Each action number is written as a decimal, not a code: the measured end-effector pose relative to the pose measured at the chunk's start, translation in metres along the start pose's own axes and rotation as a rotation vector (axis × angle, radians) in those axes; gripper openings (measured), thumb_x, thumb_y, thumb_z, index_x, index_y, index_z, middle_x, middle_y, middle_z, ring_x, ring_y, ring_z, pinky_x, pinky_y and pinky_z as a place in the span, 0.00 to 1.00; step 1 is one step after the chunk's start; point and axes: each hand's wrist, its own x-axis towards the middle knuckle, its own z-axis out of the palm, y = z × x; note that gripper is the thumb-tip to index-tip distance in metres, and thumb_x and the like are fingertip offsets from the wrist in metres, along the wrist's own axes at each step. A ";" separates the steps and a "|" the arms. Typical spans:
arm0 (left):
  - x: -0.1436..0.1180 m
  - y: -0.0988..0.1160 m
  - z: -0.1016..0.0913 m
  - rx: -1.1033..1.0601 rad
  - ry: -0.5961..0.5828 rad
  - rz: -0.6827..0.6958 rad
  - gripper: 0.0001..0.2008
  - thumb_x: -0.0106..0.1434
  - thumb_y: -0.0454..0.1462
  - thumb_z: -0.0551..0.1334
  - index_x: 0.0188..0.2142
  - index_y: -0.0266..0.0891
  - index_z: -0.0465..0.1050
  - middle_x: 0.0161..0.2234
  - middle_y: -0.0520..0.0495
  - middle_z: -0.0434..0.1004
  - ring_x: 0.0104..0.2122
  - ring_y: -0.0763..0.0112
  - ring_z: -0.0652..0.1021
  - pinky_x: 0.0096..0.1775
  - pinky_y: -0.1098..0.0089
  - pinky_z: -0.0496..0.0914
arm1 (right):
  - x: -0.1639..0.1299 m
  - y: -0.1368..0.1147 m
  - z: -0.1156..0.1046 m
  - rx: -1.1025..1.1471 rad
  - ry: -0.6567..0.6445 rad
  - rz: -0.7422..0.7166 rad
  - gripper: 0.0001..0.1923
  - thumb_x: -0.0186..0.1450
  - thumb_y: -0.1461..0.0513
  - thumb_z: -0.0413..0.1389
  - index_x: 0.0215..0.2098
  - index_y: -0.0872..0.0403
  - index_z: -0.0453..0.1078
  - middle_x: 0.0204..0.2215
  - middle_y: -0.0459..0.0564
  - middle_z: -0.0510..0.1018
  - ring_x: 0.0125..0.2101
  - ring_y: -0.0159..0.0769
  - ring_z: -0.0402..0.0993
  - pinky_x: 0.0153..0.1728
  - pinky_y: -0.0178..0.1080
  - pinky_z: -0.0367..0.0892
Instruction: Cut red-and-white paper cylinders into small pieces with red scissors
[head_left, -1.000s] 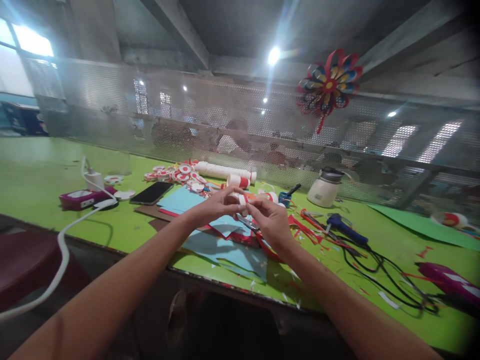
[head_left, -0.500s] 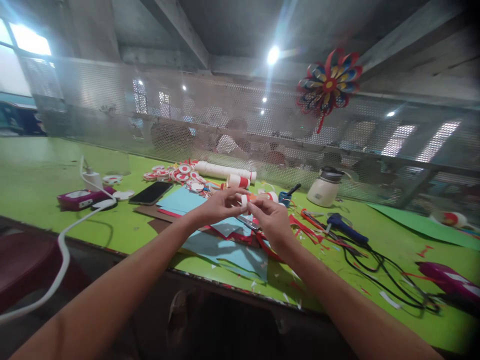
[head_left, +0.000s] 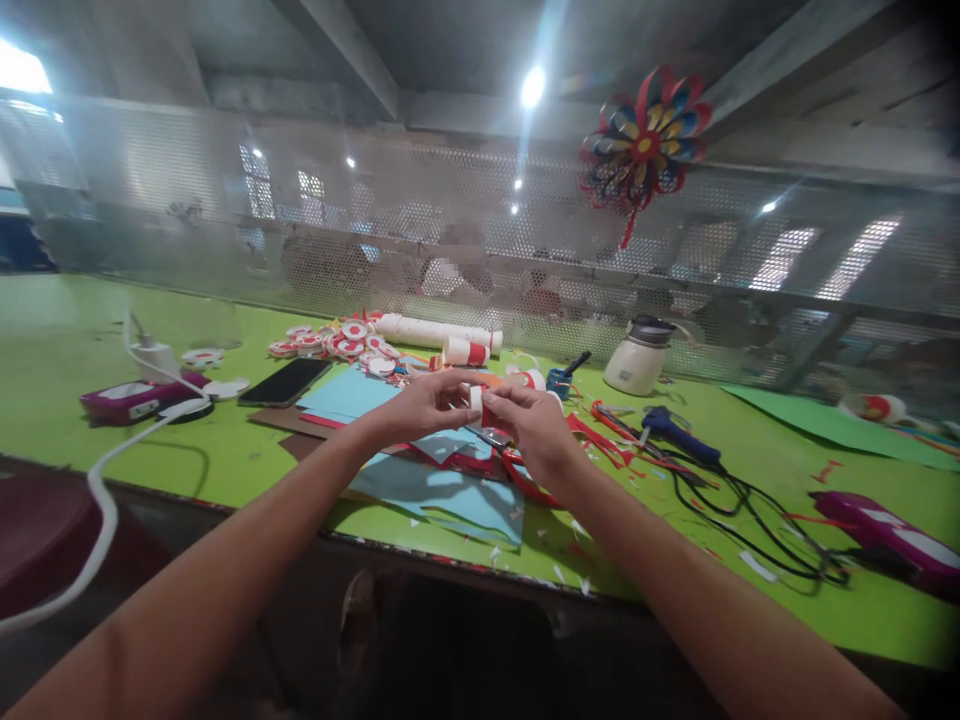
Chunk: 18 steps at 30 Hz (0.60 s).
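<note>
My left hand [head_left: 429,406] and my right hand [head_left: 536,425] meet above the middle of the table. Between their closed fingertips is a small white and red paper cylinder [head_left: 475,398], partly covered by the fingers. Light blue paper sheets [head_left: 442,505] lie beneath, over red and brown ones. Scissors with red handles [head_left: 517,478] rest on the paper, partly hidden by my right hand. Just beyond the hands are a white paper cup with a red band [head_left: 466,352] and a similar red-and-white piece [head_left: 534,380].
Left lie a phone [head_left: 286,383], a purple power strip [head_left: 139,400] and a heap of red-and-white discs [head_left: 351,342]. A white kettle [head_left: 637,362], a blue glue gun [head_left: 681,436], black cables [head_left: 739,510] and green paper [head_left: 810,425] occupy the right. A perforated screen [head_left: 420,230] borders the back.
The view has turned slightly right, so everything sits further left and a little higher. Both hands keep hold of the paper cylinder, with a slight shift of the fingers.
</note>
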 end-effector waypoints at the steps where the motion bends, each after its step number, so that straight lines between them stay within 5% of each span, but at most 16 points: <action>1: 0.000 0.000 0.000 -0.002 -0.016 -0.004 0.22 0.55 0.39 0.61 0.50 0.37 0.64 0.32 0.47 0.72 0.30 0.74 0.72 0.32 0.70 0.67 | 0.000 0.000 -0.001 0.015 -0.003 0.022 0.04 0.49 0.62 0.62 0.20 0.56 0.73 0.19 0.44 0.75 0.22 0.30 0.71 0.31 0.37 0.68; 10: 0.000 0.008 -0.003 0.189 -0.034 0.057 0.21 0.55 0.38 0.60 0.49 0.38 0.67 0.32 0.48 0.72 0.28 0.76 0.69 0.31 0.73 0.66 | 0.004 0.002 -0.007 -0.002 -0.032 0.103 0.07 0.47 0.60 0.63 0.22 0.57 0.75 0.19 0.46 0.77 0.22 0.31 0.72 0.34 0.40 0.69; 18: -0.002 0.006 -0.007 0.139 0.036 0.010 0.25 0.54 0.40 0.62 0.52 0.36 0.63 0.40 0.42 0.73 0.37 0.66 0.74 0.37 0.66 0.70 | 0.001 0.000 -0.006 -0.242 -0.070 -0.076 0.07 0.51 0.60 0.60 0.22 0.56 0.76 0.17 0.44 0.76 0.20 0.29 0.69 0.28 0.35 0.67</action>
